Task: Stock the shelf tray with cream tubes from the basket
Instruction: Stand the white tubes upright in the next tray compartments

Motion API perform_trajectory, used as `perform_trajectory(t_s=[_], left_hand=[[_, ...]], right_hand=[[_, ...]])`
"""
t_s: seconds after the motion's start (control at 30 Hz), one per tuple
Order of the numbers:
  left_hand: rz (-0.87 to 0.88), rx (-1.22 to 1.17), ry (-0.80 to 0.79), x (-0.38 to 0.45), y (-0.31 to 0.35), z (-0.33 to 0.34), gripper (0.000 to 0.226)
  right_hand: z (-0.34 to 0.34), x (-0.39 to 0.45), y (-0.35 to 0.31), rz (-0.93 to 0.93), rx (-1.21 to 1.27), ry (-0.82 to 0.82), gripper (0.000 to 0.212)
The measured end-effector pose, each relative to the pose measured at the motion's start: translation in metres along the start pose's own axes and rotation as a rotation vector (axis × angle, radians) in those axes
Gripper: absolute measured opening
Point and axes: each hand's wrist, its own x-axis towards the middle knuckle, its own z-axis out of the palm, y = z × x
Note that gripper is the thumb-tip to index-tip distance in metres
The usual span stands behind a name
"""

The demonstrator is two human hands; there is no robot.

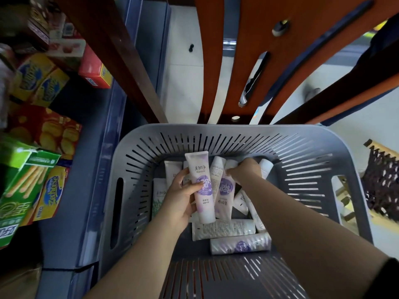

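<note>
A grey slotted basket (138,147) fills the lower middle of the head view, with several white and purple cream tubes lying in its bottom. My left hand (180,197) holds one white and purple cream tube (201,188) upright above the pile, crimped end up. My right hand (245,170) reaches deeper into the basket, fingers closed on the top end of a second purple tube (225,190) that lies among the others. Two more tubes (224,228) lie crosswise near the front. No shelf tray shows clearly.
Shelves on the left carry snack boxes: yellow cracker boxes (36,80), a red biscuit box (54,130), a green stick-snack box (21,184). A wooden chair back (254,61) stands behind the basket. Pale floor tiles lie beyond it; a dark woven thing (382,182) sits at right.
</note>
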Motion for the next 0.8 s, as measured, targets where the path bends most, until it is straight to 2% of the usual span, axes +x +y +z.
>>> perform_trajectory(t_s=[0.27, 0.5, 0.6, 0.7, 0.8], left_hand=[[0.014, 0.071, 0.058, -0.011, 0.002, 0.0, 0.044], [0.082, 0.071, 0.094, -0.065, 0.012, 0.003, 0.039], [0.134, 0.062, 0.132, -0.101, 0.018, 0.008, 0.041], [0.182, 0.024, 0.183, -0.147, 0.025, 0.017, 0.04], [0.238, -0.028, 0.197, -0.199, 0.032, 0.028, 0.041]], right_hand=[[-0.002, -0.018, -0.002, -0.184, 0.033, 0.024, 0.022], [-0.037, -0.072, 0.008, -0.368, 0.045, 0.057, 0.033], [-0.065, -0.108, 0.017, -0.368, 0.199, 0.092, 0.036], [-0.093, -0.152, 0.029, -0.39, 0.358, 0.108, 0.027], [-0.117, -0.198, 0.04, -0.313, 0.664, 0.014, 0.021]])
